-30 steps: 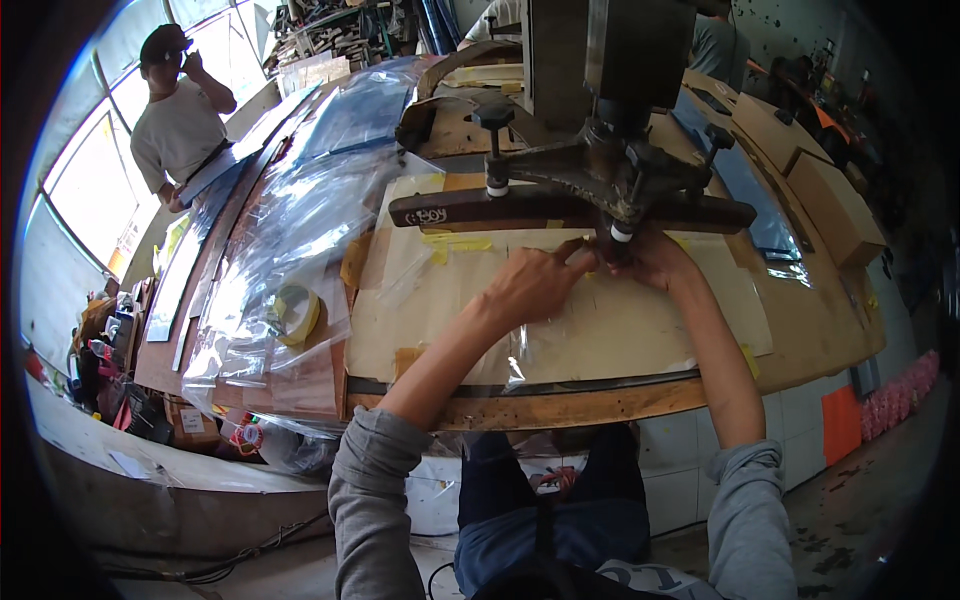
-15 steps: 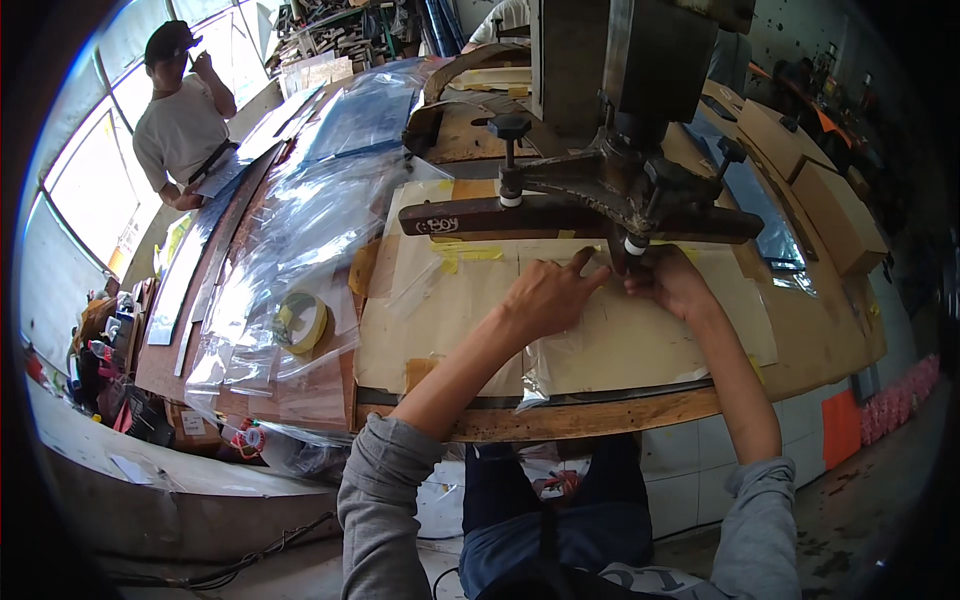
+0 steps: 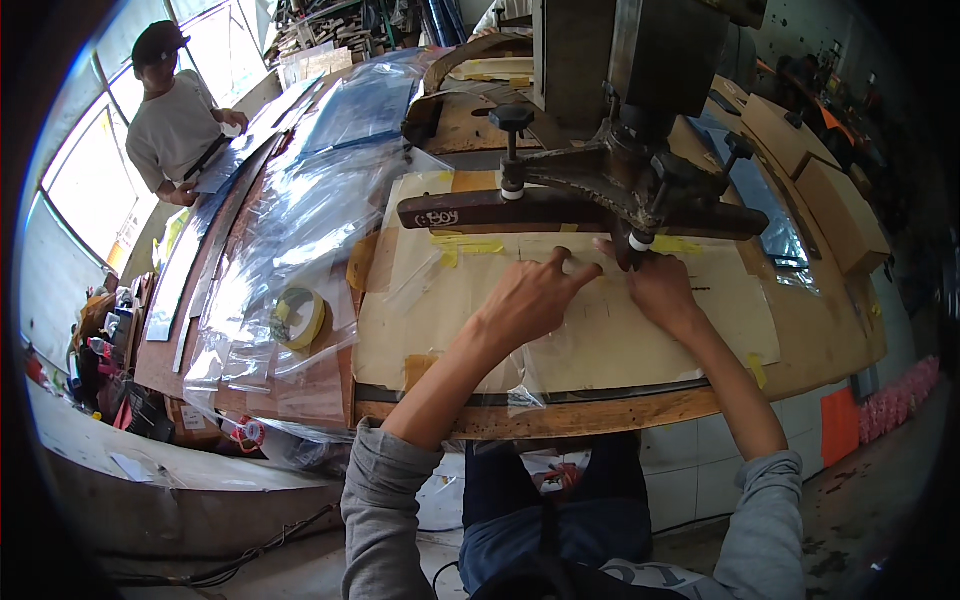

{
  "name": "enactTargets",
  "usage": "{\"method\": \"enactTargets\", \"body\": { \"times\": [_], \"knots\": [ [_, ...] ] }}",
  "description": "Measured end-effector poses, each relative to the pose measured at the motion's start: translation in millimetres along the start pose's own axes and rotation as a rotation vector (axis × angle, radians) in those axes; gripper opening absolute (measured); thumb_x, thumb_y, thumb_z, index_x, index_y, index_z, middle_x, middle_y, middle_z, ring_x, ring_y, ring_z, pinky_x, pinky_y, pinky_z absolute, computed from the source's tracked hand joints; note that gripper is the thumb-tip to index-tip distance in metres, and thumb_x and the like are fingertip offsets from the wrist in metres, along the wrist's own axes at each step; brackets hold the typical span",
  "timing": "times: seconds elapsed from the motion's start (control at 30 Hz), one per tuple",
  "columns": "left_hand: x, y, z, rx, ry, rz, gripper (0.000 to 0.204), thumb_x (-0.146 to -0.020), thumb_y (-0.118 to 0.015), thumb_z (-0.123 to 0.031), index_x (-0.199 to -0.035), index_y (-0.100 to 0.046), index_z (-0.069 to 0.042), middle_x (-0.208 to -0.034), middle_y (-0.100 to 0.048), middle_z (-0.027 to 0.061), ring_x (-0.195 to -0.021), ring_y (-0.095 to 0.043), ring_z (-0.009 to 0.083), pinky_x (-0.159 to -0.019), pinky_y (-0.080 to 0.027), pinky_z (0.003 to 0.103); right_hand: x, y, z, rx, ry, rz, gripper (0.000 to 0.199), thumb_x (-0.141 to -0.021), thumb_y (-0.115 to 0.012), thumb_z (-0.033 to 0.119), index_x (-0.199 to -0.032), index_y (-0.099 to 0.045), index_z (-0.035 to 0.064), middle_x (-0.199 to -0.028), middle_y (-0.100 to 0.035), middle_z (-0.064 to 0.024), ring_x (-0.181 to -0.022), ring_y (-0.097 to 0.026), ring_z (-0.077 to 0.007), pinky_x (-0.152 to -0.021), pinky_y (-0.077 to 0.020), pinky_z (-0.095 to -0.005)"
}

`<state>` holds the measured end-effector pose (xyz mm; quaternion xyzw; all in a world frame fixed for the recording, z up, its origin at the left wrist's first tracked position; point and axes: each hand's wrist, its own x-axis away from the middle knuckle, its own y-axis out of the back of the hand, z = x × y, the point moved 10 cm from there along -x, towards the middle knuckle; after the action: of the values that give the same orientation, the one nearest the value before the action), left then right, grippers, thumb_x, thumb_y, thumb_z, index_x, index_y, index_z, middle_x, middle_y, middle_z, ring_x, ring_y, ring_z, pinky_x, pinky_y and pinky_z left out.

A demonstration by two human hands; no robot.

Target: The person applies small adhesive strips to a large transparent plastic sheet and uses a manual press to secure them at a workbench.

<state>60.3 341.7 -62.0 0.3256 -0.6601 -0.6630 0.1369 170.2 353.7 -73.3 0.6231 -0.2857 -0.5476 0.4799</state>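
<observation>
A cream-coloured sheet (image 3: 440, 330) lies on the table, with yellow tape strips (image 3: 468, 244) along its far part. Above it a dark metal bar (image 3: 510, 212) crosses under a heavy press head (image 3: 655, 75), carried by a bracket with black knobs (image 3: 511, 120). My left hand (image 3: 530, 300) rests on the sheet, open, index finger and thumb spread apart, holding nothing I can see. Close to the dark pointed part (image 3: 626, 248) below the bracket is my right hand (image 3: 662, 290). One of its fingers stretches left past that part; its other fingers are partly hidden.
Clear plastic film (image 3: 270, 260) covers the table's left side, with a tape roll (image 3: 300, 318) on it. Cardboard boxes (image 3: 842, 218) stand at the right. Across the table at far left, a person (image 3: 178, 125) holds a flat sheet. The table's wooden front edge (image 3: 580, 420) is before me.
My left hand has drawn back slightly from the bar. My right hand has shifted left, a finger now showing beyond the pointed part. The other person's raised hand has come down.
</observation>
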Motion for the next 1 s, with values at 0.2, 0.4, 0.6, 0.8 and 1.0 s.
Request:
{"method": "enactTargets", "body": {
  "times": [0.2, 0.4, 0.6, 0.8, 1.0],
  "knots": [
    [5.6, 18.7, 12.0, 0.072, 0.1, -0.026, 0.053, -0.069, -0.05, 0.002, -0.118, -0.046, -0.016, -0.101, -0.058, 0.0167, -0.068, -0.061, 0.0327, -0.056, -0.047, 0.038, 2.5, -10.2, -0.7, 0.138, 0.055, 0.041, 0.01, -0.073, -0.051, 0.006, -0.077, -0.058, 0.0, -0.074, -0.061, -0.0151, -0.061, -0.061, -0.0301, -0.054, -0.0498, -0.0397],
    [23.6, 52.5, 26.4, 0.066, 0.185, -0.157, 0.051, -0.068, -0.047, 0.006, -0.115, -0.044, -0.012, -0.097, -0.059, 0.0145, -0.067, -0.059, 0.0316, -0.057, -0.045, 0.04, 2.9, -19.4, -1.8, 0.21, 0.096, 0.02, 0.036, -0.08, -0.048, 0.008, -0.115, -0.053, 0.0155, -0.071, -0.06, -0.0141, -0.062, -0.06, -0.0313, -0.054, -0.0489, -0.0411],
    [111.1, 125.5, 25.7, 0.564, 0.366, -0.635, 0.059, -0.066, -0.04, 0.009, -0.123, -0.034, -0.002, -0.104, -0.057, 0.013, -0.07, -0.057, 0.0186, -0.058, -0.046, 0.027, 7.8, -15.7, -6.7, 0.095, 0.059, -0.052, 0.037, -0.082, -0.047, 0.01, -0.119, -0.05, 0.0178, -0.069, -0.06, -0.015, -0.06, -0.059, -0.0332, -0.051, -0.0482, -0.0435],
    [226.8, 103.0, -3.1, 1.205, 0.562, -0.944, 0.056, -0.075, -0.043, 0.008, -0.126, -0.024, -0.002, -0.1, -0.054, 0.0167, -0.05, -0.043, 0.0014, -0.042, -0.034, 0.015, -0.1, -8.1, 7.5, 0.128, 0.004, 0.062, 0.016, -0.083, -0.045, 0.012, -0.078, -0.057, 0.0015, -0.072, -0.06, -0.0161, -0.062, -0.061, -0.0314, -0.056, -0.0504, -0.042],
    [198.9, 17.3, -74.9, 1.774, 0.394, -0.483, 0.051, -0.079, -0.046, 0.005, -0.125, -0.026, -0.004, -0.102, -0.053, 0.0139, -0.048, -0.036, -0.0003, -0.042, -0.03, 0.014, 27.4, 29.0, 12.5, -0.317, -0.054, 0.085, 0.021, -0.084, -0.05, 0.013, -0.095, -0.062, 0.0005, -0.078, -0.06, -0.0189, -0.073, -0.063, -0.0297, -0.065, -0.0514, -0.0372]
  ]
}}
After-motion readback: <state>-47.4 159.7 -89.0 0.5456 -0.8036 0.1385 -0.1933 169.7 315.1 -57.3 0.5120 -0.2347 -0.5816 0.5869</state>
